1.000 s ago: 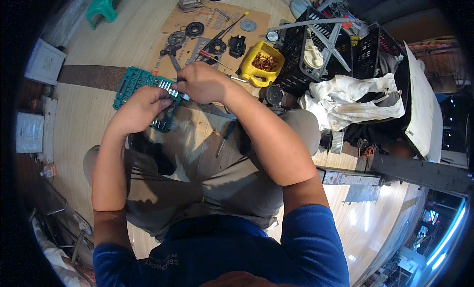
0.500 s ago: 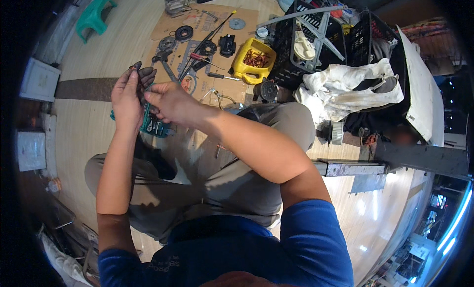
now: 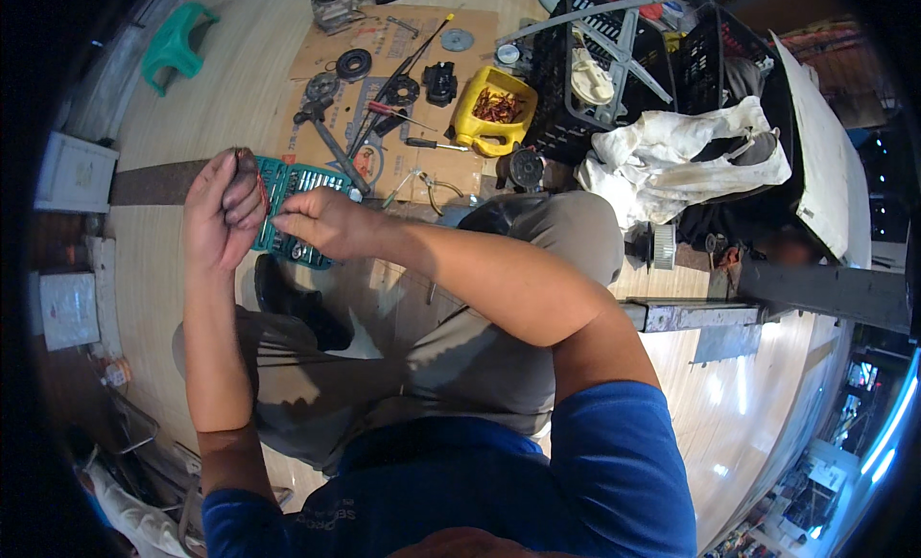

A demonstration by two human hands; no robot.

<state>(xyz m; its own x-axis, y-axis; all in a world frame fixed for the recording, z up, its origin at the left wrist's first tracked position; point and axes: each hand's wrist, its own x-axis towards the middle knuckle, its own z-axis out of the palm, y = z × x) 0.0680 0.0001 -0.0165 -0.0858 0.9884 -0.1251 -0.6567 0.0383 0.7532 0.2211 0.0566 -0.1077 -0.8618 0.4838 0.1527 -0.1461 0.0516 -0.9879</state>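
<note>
At left, my left hand (image 3: pixel 228 203) is raised with its fingers curled closed around a thin, reddish, wire-like strand (image 3: pixel 262 186). Part of that strand shows beside the fingers, and the rest is hidden in the grip. Just right of it, my right hand (image 3: pixel 321 222) is closed in a pinch, its fingertips pointing toward the left one. What the pinch holds, if anything, is too small to make out. Beneath both hands lies an open teal socket set case (image 3: pixel 331 181) with rows of shiny metal pieces, partly covered by the right hand.
Cardboard (image 3: pixel 307 54) on the floor bears a hammer (image 3: pixel 331 141), screwdrivers (image 3: pixel 436 144), pliers (image 3: pixel 422 182) and round dark parts (image 3: pixel 354 65). A cut yellow jug (image 3: pixel 463 126) holds copper-coloured scraps (image 3: pixel 501 105). Black crates (image 3: pixel 552 97) and white cloth (image 3: pixel 672 174) stand right; a green stool (image 3: pixel 176 47) is far left.
My left hand has shifted left and down, its fingers now curled in. My right hand has drawn slightly apart from it and lower, leaving more of the teal case visible.
</note>
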